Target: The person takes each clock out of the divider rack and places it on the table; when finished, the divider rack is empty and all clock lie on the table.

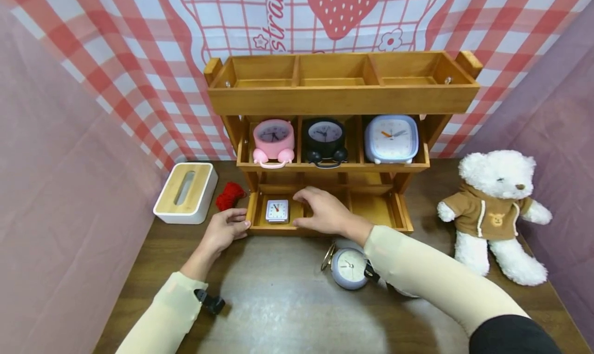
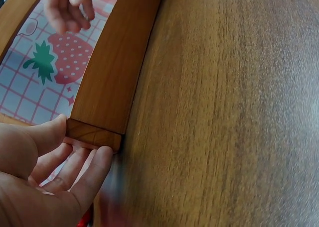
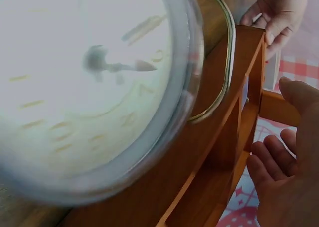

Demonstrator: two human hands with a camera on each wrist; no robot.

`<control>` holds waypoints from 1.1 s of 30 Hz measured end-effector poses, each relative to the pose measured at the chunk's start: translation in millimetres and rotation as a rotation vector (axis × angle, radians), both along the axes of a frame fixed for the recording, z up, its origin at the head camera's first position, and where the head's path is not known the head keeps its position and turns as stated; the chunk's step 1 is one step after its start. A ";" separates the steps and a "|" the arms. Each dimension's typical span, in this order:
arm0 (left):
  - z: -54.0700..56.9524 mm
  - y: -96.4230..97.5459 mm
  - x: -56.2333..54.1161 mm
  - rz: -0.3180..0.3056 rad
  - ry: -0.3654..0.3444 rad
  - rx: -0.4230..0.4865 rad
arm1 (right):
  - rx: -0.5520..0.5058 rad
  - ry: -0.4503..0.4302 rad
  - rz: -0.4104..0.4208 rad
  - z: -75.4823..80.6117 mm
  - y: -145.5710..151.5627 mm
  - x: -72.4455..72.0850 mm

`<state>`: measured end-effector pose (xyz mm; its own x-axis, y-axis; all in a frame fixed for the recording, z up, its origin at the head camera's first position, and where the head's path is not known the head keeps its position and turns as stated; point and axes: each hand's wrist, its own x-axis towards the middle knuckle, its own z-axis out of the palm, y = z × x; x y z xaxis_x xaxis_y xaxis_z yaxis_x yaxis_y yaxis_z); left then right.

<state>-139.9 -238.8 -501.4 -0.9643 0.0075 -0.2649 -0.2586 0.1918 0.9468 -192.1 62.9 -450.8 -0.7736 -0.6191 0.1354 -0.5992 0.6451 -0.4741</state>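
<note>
At the lower left corner of the wooden shelf (image 1: 343,100), my left hand (image 1: 224,233) pinches the end of the bottom tier between thumb and fingers (image 2: 92,179). Over that tier's front edge, my right hand (image 1: 326,212) hovers with thumb and fingers apart and nothing between them. A small square white-and-lavender alarm clock (image 1: 277,210) stands in the bottom tier's left compartment, between my hands. On the table in front of the shelf is a round grey-blue alarm clock (image 1: 349,268) with a gold handle, near my right wrist; it looms large in the right wrist view.
The middle tier holds a pink clock (image 1: 274,140), a black clock (image 1: 324,139) and a light blue square clock (image 1: 392,138). To the left are a tissue box (image 1: 185,193) and a red item (image 1: 230,196); a white teddy bear (image 1: 495,215) sits on the right.
</note>
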 end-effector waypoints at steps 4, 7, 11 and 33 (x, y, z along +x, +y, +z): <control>-0.2 0.3 -0.5 -0.001 0.000 0.002 | 0.020 -0.008 0.016 -2.9 -17.8 -6.7; -0.4 -0.2 0.6 0.004 0.005 0.007 | 0.050 -0.010 0.026 -4.0 -29.0 -11.2; -0.3 0.2 1.7 0.009 0.007 0.012 | 0.102 -0.010 0.031 -6.1 -39.1 -17.2; 0.9 -2.1 -0.7 0.009 -0.020 0.029 | 0.428 0.042 0.117 -11.3 -79.7 -32.0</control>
<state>-140.6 -240.9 -500.5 -0.9588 0.0072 -0.2839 -0.2790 0.1621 0.9465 -224.1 -16.8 -462.1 -0.6940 -0.7095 -0.1223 -0.6932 0.7044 -0.1528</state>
